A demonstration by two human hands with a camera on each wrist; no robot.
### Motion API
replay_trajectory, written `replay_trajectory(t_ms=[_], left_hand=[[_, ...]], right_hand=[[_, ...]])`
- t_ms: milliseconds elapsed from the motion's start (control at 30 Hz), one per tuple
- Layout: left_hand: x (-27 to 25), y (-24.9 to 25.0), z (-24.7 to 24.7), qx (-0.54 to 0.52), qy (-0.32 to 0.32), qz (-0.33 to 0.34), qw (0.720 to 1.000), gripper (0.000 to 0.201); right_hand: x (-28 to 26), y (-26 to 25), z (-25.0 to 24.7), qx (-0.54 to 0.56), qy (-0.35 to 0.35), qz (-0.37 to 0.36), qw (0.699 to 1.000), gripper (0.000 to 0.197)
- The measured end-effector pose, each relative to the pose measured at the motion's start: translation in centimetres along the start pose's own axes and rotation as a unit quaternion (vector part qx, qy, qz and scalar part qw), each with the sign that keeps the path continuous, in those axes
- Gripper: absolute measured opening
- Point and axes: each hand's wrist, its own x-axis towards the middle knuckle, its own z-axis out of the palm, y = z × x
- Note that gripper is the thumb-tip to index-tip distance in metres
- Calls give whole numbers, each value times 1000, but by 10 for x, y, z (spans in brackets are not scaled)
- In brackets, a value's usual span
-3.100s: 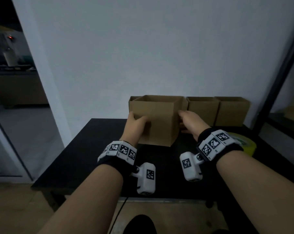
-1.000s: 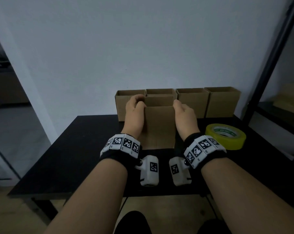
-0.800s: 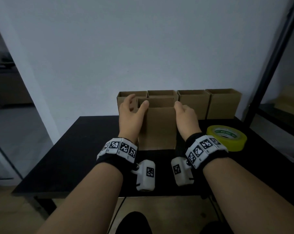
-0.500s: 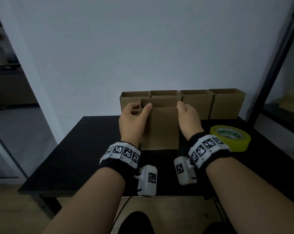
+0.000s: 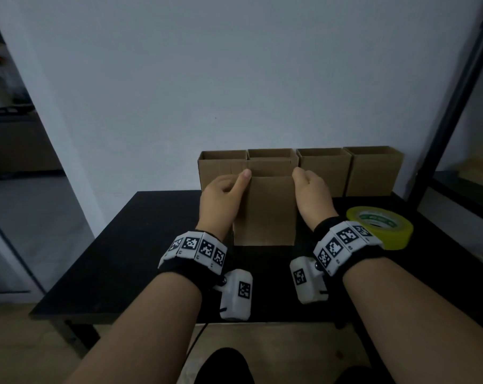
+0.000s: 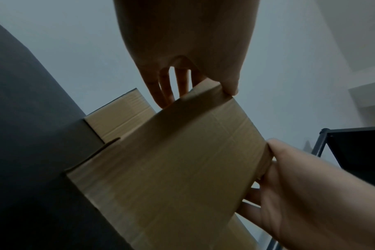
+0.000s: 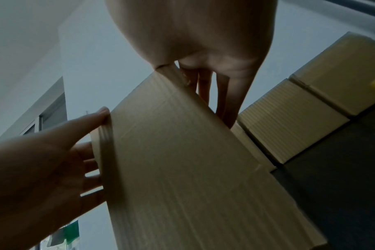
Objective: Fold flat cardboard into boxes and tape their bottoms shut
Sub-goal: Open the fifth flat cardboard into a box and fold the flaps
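An open-topped cardboard box (image 5: 265,209) stands upright on the black table (image 5: 140,245), just in front of a row of finished boxes. My left hand (image 5: 229,187) holds its left side, with the thumb on the near top corner and the fingers down the side wall. My right hand (image 5: 309,189) holds the right side the same way. The left wrist view shows the box (image 6: 171,169) between my left hand (image 6: 182,42) and my right hand (image 6: 310,194). The right wrist view shows the box (image 7: 193,169) from the other side. The box's bottom is hidden.
Several open cardboard boxes stand along the wall at the table's back: one at the left (image 5: 222,167), two at the right (image 5: 324,170) (image 5: 373,170). A yellow tape roll (image 5: 380,228) lies on the table right of my right wrist. A dark shelf frame (image 5: 456,106) rises at the right.
Three seconds ago the box stood turned at an angle; now it stands square in front of the row. Over the last second my left hand slid off the rim to the left side.
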Motion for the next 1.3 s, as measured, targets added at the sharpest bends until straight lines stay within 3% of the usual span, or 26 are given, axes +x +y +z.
replay_trajectory(t_ms=[100,267,433,633,1000,1133,1300], left_hand=[[-1,-5,1,19,-19,13,1000,59],[3,-15,-2,57,-33,25,998,55],[6,-20,-1,67,-33,10,997,48],[4,-13,0,76,-21,17,997,58],[6,-7,2,17,-10,-39,999,25],[10,-3,2,-1,-14,-73,997,39],[25,7,1,23,-6,-102,994,80]], right_hand=[[0,0,-1,2,-3,3,1000,36],[2,3,1,13,-6,13,1000,39],[-1,-3,-6,33,-51,18,998,75],[-3,5,-14,36,-74,9,997,39],[10,13,0,-37,-8,-64,997,26],[13,15,2,-40,-4,-58,997,22],[17,16,3,-12,-14,-31,999,18]])
